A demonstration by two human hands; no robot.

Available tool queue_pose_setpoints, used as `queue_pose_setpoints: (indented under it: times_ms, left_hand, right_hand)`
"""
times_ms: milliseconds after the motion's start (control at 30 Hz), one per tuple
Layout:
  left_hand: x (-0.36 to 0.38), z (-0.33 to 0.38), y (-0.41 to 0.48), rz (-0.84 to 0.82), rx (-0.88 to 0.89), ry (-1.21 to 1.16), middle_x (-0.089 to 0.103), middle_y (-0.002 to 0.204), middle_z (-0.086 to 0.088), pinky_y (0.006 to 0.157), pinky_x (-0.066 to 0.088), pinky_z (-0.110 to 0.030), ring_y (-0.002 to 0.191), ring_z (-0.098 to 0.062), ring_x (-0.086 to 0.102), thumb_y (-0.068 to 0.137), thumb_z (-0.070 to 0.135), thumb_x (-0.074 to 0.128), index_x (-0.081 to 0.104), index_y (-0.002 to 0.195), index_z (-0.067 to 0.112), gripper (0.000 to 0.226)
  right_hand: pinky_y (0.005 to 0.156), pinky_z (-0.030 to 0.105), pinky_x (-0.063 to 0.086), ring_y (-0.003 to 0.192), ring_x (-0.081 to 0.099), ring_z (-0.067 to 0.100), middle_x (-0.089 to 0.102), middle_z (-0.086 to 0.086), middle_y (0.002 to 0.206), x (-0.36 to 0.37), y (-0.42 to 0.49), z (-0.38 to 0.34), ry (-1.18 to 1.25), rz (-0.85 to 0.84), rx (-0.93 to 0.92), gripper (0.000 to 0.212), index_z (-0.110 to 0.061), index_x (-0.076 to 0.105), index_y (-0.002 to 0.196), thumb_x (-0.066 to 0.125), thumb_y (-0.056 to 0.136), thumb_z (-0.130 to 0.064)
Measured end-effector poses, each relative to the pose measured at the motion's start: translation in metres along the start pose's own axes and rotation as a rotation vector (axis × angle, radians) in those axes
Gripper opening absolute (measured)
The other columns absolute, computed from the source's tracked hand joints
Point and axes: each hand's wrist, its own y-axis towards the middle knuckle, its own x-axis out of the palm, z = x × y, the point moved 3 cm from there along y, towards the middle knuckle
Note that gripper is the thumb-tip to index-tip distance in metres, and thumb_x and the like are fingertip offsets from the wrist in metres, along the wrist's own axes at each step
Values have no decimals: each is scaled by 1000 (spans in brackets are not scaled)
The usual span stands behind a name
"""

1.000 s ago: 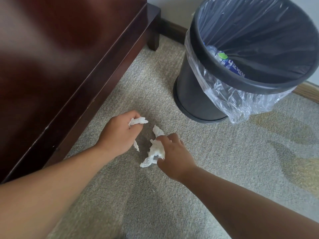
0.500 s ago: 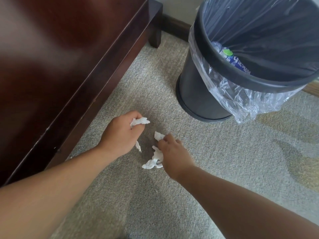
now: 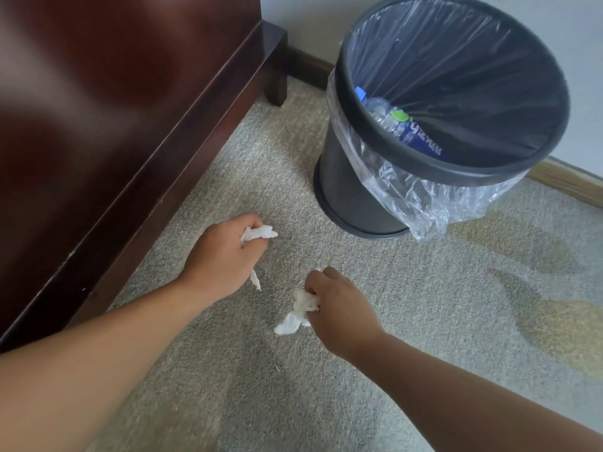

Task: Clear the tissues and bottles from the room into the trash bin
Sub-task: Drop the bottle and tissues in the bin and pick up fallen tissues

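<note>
My left hand [image 3: 222, 256] grips a crumpled white tissue [image 3: 261, 232]; one end sticks out above my fingers and a thin tail hangs below. My right hand [image 3: 339, 308] curls round a second white tissue [image 3: 298, 309], whose loose end trails down toward the carpet. The black trash bin [image 3: 355, 190] with a clear liner stands on the carpet beyond both hands. Inside it lie plastic bottles [image 3: 411, 132], one with a green cap and blue label.
A dark brown wooden furniture piece [image 3: 114, 125] with a low ledge and a leg fills the left side. Grey-beige carpet [image 3: 424, 305] covers the floor. A baseboard [image 3: 564, 181] and pale wall run behind the bin.
My right hand has closed round the second tissue and gathered most of it up. The view has pulled back a little from the bin. My left hand keeps its tissue.
</note>
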Motion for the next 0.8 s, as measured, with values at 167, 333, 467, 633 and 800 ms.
queue_pose_setpoints:
  times_ms: [167,333,467,633,800]
  left_hand:
    - [3,20,-2,0,53,-19,52,52,0,48,40,-42,48,-18,46,90,22,59,51,64,32,29]
    - [-5,61,0,0,159,-60,50,51,0,47,37,-40,46,-12,44,86,34,55,50,67,27,21]
    - [-24,99,5,54,214,-76,48,50,-5,48,35,-39,46,-11,42,81,37,51,48,67,20,23]
    - [-47,138,9,134,251,-87,52,54,-9,50,35,-38,49,-19,46,80,36,50,48,64,16,26]
    - [-63,170,11,158,290,-93,53,55,-11,55,39,-40,51,-19,48,79,37,49,49,68,16,23]
  right_hand:
    - [51,18,25,65,37,1,40,-9,86,-25,-19,0,63,54,-5,15,-21,55,95,54,84,-12]
    - [52,16,26,66,39,0,39,-13,84,-66,-30,-17,131,137,-55,18,-25,51,89,58,80,-11]
    - [53,16,30,69,41,1,39,-13,83,-103,-37,-31,142,194,-78,26,-33,44,83,60,78,-13]
    - [55,16,31,72,40,7,40,-15,82,-145,-43,-47,148,259,-107,26,-32,43,81,61,75,-14]
    - [59,15,35,78,46,1,44,-15,86,-180,-55,-63,195,300,-136,27,-32,45,82,64,74,-15]
